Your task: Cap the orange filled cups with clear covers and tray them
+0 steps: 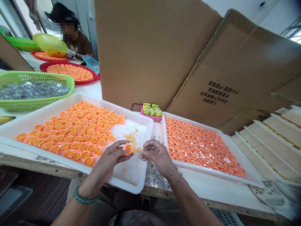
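One small orange cup, yellow-filled.

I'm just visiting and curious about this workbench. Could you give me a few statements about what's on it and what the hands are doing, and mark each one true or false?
1. The left hand pinches a small orange cup over the left white tray. True.
2. The right hand rests inside the right white tray. False: it hovers over the gap between the two trays.
3. The green basket holds orange cups. False: it holds clear, shiny pieces.
4. Large sheets of cardboard stand behind the trays. True.
5. The left wrist wears a beaded bracelet. True.
6. The left white tray is packed full. False: its right part is bare apart from a few yellow crumbs.
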### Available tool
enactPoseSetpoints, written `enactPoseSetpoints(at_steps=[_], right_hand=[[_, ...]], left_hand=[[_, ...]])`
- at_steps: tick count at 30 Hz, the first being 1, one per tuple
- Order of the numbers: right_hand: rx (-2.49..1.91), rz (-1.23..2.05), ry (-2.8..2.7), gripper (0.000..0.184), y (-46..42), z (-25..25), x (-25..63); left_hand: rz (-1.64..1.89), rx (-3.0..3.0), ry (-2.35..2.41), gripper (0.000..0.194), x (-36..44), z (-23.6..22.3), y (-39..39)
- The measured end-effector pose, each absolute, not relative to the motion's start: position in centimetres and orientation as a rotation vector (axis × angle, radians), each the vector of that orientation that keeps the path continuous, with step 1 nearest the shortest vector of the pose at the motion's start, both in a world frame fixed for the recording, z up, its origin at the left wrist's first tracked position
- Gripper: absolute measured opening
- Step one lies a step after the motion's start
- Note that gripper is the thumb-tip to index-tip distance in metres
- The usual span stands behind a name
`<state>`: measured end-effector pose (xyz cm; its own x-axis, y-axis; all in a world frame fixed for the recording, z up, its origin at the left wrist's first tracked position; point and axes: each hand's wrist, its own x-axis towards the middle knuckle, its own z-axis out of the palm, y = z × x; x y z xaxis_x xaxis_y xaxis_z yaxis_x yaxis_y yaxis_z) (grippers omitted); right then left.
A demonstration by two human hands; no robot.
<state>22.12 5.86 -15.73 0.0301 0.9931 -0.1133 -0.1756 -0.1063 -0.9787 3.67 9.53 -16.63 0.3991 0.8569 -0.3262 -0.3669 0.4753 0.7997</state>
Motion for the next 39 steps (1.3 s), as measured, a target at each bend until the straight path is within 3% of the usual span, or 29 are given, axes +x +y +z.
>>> enactPoseSetpoints(at_steps=[6, 12, 23, 39], right_hand=[[-1.334, 1.291, -0.998, 0.031, 7.0, -15.6, 21.1], [-1.354, 1.238, -1.059, 0.028, 7.6, -16.0, 19.8], [-1.352, 1.223, -1.125, 0.023, 8.1, -15.8, 18.5], [-1.392, 1.077, -1.179, 0.016, 7.9, -15.6, 18.3]], left_hand=[[0.87, 0.768, 0.757, 0.039, 3.6, -16.8, 9.3], [0.932, 0.704, 0.703, 0.023, 3.5, -17.4, 9.4], [0.948, 0.761, 0.78, 0.034, 4.1, -17.5, 9.3], [0.952, 0.834, 0.733, 0.021, 4.0, -17.0, 8.9]])
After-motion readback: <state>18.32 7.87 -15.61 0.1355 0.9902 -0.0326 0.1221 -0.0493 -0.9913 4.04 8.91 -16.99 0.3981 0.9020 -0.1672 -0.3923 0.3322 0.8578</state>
